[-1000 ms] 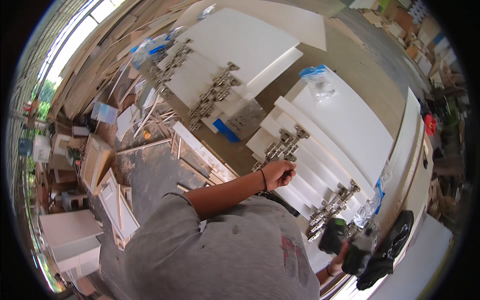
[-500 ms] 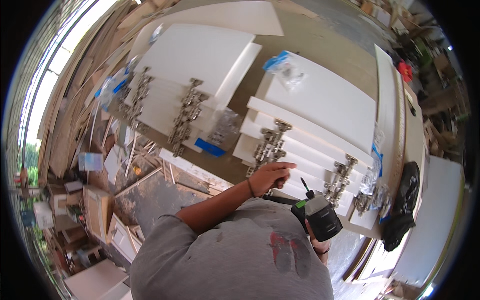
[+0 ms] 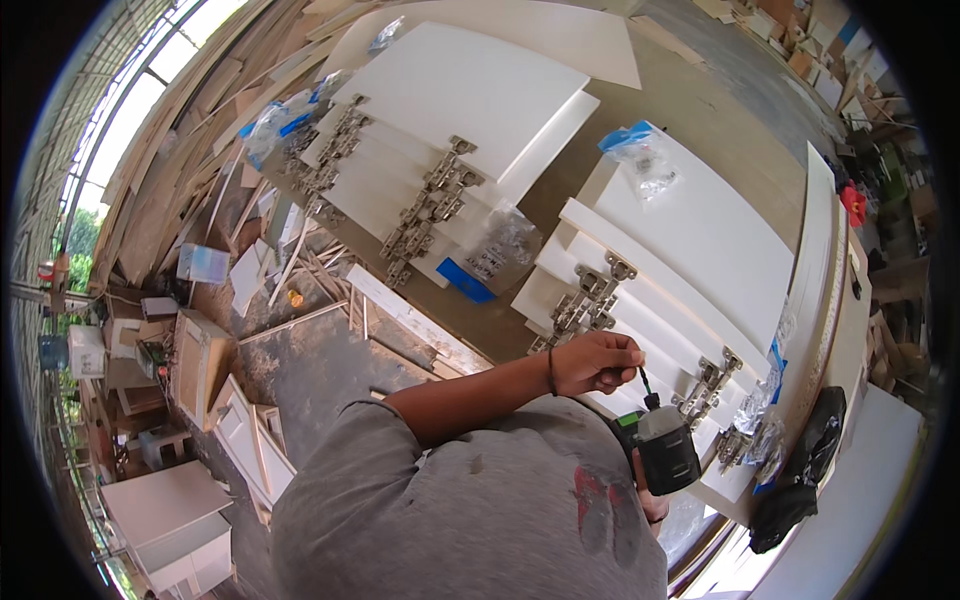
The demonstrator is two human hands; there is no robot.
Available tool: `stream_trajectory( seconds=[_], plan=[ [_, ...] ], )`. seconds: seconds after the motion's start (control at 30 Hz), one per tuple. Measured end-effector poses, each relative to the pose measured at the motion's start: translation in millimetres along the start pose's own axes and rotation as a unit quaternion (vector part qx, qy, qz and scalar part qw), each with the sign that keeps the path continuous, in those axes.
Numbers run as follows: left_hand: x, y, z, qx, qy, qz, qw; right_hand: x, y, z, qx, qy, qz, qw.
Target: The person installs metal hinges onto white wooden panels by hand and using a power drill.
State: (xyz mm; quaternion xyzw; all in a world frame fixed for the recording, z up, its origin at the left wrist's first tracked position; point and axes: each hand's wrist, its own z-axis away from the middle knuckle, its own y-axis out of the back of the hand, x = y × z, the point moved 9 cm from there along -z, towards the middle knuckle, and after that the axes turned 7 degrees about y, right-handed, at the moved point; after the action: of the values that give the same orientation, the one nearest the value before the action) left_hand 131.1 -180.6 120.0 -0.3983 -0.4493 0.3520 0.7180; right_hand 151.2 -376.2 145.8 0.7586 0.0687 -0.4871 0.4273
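- Head view: two stacks of white panels lie on the table; the left stack shows about five stepped layers, the right stack about four.
- Metal hinges sit along the panel edges in four clusters: one at the far left edge, one on the left stack's near edge, one on the right stack, one nearer the drill.
- One drill, black with a green band, stands with its bit pointing up toward the left hand.
- The left hand reaches over the right stack's near edge; its fingers are curled narrow, pinched around the top of the bit.
- The right hand is mostly hidden below the drill and behind the grey shirt; it is wrapped around the drill's grip, though how tight its fingers close I cannot tell.
- Clear plastic bags number at least four: one with a blue top on the right stack, one by the left stack's corner, one with blue at the far left, a cluster by the table's right edge.
- One blue rectangular strip lies on the table just below the left stack.
- One black bag hangs at the table's right end.
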Motion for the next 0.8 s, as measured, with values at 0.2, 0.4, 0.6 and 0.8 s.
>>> stream_trajectory(
  seconds=[0.2, 0.4, 0.6, 0.8],
  plan=[
    [-1, -7, -9, 0.011, -0.013, -0.012, 1.000, 9, 4, 1, -0.034, -0.049, -0.026, 0.998],
    [-3, -6, -14, 0.061, -0.033, -0.124, 0.990, 15, 10, 7, -0.040, -0.050, -0.022, 0.998],
    [-27, -5, -32, 0.104, 0.010, -0.008, 0.995, 8, 22, -3, 0.009, -0.014, 0.025, 1.000],
    [-48, -29, -66, 0.101, 0.057, 0.052, 0.992, -2, 48, -16, 0.098, -0.086, -0.016, 0.991]
  ],
)
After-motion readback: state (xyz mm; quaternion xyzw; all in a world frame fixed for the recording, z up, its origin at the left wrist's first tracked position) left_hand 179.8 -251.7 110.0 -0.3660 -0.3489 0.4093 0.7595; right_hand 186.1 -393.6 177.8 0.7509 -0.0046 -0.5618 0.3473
